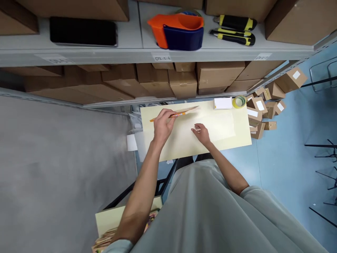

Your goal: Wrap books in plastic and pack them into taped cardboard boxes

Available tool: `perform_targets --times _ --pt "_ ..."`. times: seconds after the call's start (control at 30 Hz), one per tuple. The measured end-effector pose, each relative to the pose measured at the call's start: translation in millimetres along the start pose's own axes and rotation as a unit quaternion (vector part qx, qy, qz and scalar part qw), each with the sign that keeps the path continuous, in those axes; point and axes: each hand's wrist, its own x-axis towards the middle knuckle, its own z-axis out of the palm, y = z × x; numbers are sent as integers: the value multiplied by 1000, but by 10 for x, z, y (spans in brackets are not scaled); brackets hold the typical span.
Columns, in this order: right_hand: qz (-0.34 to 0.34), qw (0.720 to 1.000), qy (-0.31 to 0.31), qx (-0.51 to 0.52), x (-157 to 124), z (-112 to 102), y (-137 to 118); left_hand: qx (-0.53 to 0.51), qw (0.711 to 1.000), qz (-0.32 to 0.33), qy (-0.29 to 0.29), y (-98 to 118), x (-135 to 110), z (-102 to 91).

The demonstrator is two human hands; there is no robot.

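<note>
My left hand (163, 128) is closed around a slim orange stick-like packet (179, 114) with a colourful printed band. Its far end is pale and tapers to a point up to the right; a short orange end sticks out left of the hand. I cannot tell exactly what kind of thing it is. Over the middle of the pale yellow tabletop (168, 149) is my right hand (202, 134), fingers loosely bent and apart, with nothing in it. At the table's back edge lie a white box (223, 103) and a roll of yellow-green tape (239, 102).
On the shelf above are a black phone (83, 31), an orange and blue tape dispenser (181, 32) and yellow-black utility knives (234, 30). Cardboard boxes (221, 75) fill the lower shelf. Small cartons (263, 105) are heaped right of the table. Clear plastic bags (135, 121) hang left.
</note>
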Motion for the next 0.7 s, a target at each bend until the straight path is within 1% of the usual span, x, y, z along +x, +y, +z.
perform_targets --times 0.07,0.1,0.17,0.23,0.33,0.4,0.43,0.5,0.6,0.7 --pt "-6 999 27 24 41 -413 62 -48 999 -7 23 294 -8 162" --pt "-15 999 35 36 52 -616 88 -78 996 -21 33 406 -22 257" --pt "-41 996 41 64 50 -1003 140 -147 986 -67 45 550 -73 486" --pt "-63 993 23 99 17 -1346 213 -217 967 -126 42 593 -166 777" --pt "-53 986 -45 154 -70 -1730 409 -298 927 -227 23 526 -382 1316" --pt "-28 986 -62 155 -125 -1886 603 -319 900 -296 14 434 -549 1692" --pt "-13 988 -53 142 -144 -1936 711 -315 892 -324 10 382 -628 1868" --pt "19 994 -25 107 -154 -1992 926 -301 882 -362 -19 268 -753 2171" --pt "53 996 -1 77 -105 -2006 1186 -275 877 -386 -70 73 -843 2483" --pt "39 998 24 44 -15 -1992 1340 -229 878 -411 -89 -140 -848 2668"
